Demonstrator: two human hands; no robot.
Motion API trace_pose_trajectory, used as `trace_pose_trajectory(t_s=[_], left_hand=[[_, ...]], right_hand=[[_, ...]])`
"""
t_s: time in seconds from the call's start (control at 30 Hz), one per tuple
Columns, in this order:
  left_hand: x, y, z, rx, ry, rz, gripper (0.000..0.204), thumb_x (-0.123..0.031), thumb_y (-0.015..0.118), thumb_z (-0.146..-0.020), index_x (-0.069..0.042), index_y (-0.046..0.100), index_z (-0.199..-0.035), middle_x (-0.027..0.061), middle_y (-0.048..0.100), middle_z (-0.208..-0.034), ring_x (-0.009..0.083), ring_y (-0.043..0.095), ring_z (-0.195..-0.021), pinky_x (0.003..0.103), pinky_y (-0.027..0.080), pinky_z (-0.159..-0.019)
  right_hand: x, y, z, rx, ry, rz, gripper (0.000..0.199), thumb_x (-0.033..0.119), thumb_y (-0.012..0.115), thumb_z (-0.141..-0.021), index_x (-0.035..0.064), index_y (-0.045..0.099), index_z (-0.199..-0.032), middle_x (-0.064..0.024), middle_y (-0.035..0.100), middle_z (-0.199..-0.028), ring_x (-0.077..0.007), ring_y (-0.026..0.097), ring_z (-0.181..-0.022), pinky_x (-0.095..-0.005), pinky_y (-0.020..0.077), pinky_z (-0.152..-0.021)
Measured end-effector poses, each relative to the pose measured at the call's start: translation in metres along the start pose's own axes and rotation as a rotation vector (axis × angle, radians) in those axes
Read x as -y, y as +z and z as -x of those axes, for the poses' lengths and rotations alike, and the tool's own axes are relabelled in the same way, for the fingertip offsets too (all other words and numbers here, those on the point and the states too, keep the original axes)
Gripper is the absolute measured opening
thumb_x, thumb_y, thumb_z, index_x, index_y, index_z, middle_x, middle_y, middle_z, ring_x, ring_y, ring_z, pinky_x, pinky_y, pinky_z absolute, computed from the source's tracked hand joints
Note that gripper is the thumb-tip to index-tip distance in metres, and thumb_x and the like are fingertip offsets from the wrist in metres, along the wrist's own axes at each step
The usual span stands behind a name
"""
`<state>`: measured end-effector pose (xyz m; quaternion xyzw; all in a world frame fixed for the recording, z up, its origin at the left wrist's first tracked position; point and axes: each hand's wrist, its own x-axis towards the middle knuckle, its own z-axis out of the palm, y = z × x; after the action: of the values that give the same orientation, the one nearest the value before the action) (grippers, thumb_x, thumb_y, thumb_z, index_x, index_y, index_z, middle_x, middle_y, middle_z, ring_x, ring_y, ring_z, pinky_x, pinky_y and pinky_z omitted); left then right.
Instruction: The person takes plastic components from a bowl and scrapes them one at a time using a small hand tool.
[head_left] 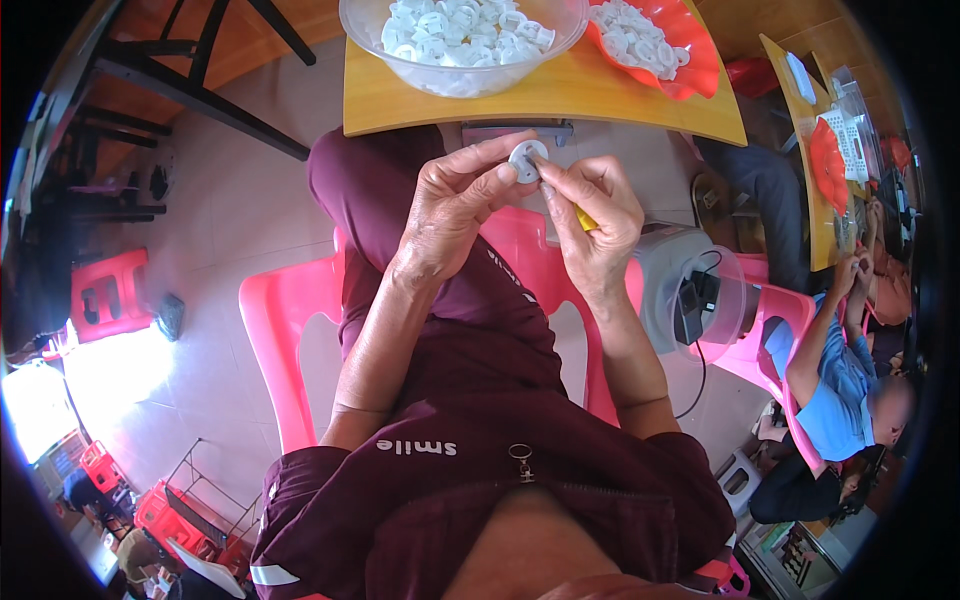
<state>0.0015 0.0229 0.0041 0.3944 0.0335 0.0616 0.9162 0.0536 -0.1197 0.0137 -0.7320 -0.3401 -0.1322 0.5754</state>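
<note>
A bowl (462, 40) of small rings sits on the far table (400, 105), a tray (690, 60) to its right; both hands hold a ring (526, 158) just near of the table edge. A lidded container (690, 295) stands right of the hands.

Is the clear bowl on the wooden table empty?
No. The clear bowl on the wooden table is heaped with small white ring-shaped parts, like the one the left hand and right hand hold.

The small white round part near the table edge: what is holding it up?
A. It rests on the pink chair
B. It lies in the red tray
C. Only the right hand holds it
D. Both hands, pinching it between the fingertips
D: the small white round part sits between the fingertips of the left hand and the right hand, just below the edge of the wooden table.
</note>
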Motion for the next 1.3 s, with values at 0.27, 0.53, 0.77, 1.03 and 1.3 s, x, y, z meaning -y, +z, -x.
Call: trace_pose_trajectory(t_s=[0.27,0.53,0.77,1.03,1.3], left_hand=[[0.003,-0.002,-0.001,-0.005,0.021,-0.014,0.031,-0.012,0.060,-0.088,-0.001,0.058,-0.118,0.0097,0.061,-0.113,0.0162,0.060,-0.101,0.033,0.052,-0.088],[0.000,0.003,-0.003,0.056,0.000,0.115,0.030,-0.009,0.057,-0.090,0.000,0.057,-0.118,0.0105,0.060,-0.115,0.0172,0.059,-0.104,0.032,0.051,-0.089],[0.003,0.003,-0.004,0.076,-0.038,0.202,0.031,-0.008,0.054,-0.091,0.001,0.055,-0.121,0.0134,0.057,-0.120,0.0197,0.057,-0.108,0.032,0.050,-0.092],[0.009,0.005,-0.005,0.146,-0.104,0.371,0.034,-0.012,0.050,-0.093,0.001,0.050,-0.126,0.0207,0.054,-0.123,0.0235,0.055,-0.112,0.034,0.048,-0.095],[0.008,0.002,-0.005,0.171,-0.115,0.396,0.033,-0.010,0.050,-0.093,0.001,0.051,-0.124,0.0205,0.053,-0.124,0.0242,0.054,-0.114,0.035,0.047,-0.096]], right_hand=[[0.004,-0.001,0.001,0.071,-0.025,0.060,0.032,-0.010,0.067,-0.072,0.0083,0.071,-0.099,-0.0021,0.048,-0.074,-0.0093,0.046,-0.059,-0.0231,0.0389,-0.051],[0.005,-0.001,0.000,-0.036,-0.017,-0.025,0.032,-0.008,0.067,-0.073,0.0093,0.071,-0.099,-0.0027,0.047,-0.075,-0.0090,0.047,-0.059,-0.0225,0.0387,-0.051],[0.008,-0.004,0.002,-0.060,-0.070,0.125,0.036,-0.007,0.067,-0.073,0.0115,0.070,-0.104,-0.0021,0.045,-0.074,-0.0099,0.044,-0.058,-0.0222,0.0369,-0.050],[0.020,-0.007,0.004,-0.060,-0.080,0.216,0.036,-0.008,0.067,-0.072,0.0087,0.070,-0.103,-0.0018,0.044,-0.077,-0.0095,0.041,-0.061,-0.0226,0.0336,-0.051],[0.018,-0.009,0.008,-0.017,-0.165,0.363,0.049,-0.017,0.062,-0.067,0.0105,0.069,-0.108,-0.0023,0.043,-0.078,-0.0072,0.040,-0.054,-0.0213,0.0336,-0.047]])
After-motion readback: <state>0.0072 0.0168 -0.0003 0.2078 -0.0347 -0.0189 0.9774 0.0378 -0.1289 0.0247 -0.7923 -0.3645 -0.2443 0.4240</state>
